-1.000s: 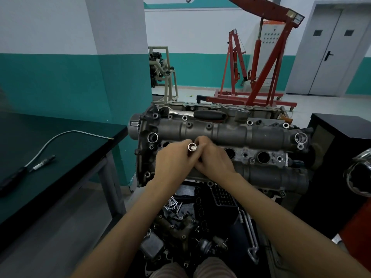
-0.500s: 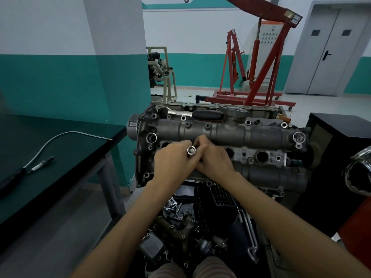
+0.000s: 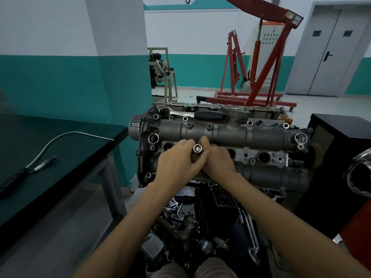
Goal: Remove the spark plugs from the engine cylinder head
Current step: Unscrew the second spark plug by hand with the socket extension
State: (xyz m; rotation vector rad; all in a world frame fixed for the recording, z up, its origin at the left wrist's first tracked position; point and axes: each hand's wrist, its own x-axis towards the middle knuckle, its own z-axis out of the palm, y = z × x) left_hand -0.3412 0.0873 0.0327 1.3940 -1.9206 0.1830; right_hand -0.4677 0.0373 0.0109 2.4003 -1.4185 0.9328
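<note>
Both your hands are closed around the socket extension (image 3: pixel 197 148), the left hand (image 3: pixel 176 163) wrapped on its near side and the right hand (image 3: pixel 217 163) pressed in against it, fingertips meeting just behind the tool's open square end, which faces you. The shaft runs down into the second plug well of the cylinder head (image 3: pixel 230 135); the spark plug itself is hidden down there, so you cannot tell how far it has backed out. Judging from the two-handed pinch, you are spinning the tool by finger, so keep it straight along the well's axis and turn evenly; any tilt could bind the threads or drop the plug off the socket as you lift. The open wells (image 3: pixel 263 157) to the right and the one (image 3: pixel 167 146) at your left knuckles look empty, though their bottoms are dark. The ratchet (image 3: pixel 200 114) lies along the top of the head, within reach and clear of your hands. A loose spark plug (image 3: pixel 44 163) rests on the green bench (image 3: pixel 80 169) to your left, a good place for the next one.
</note>
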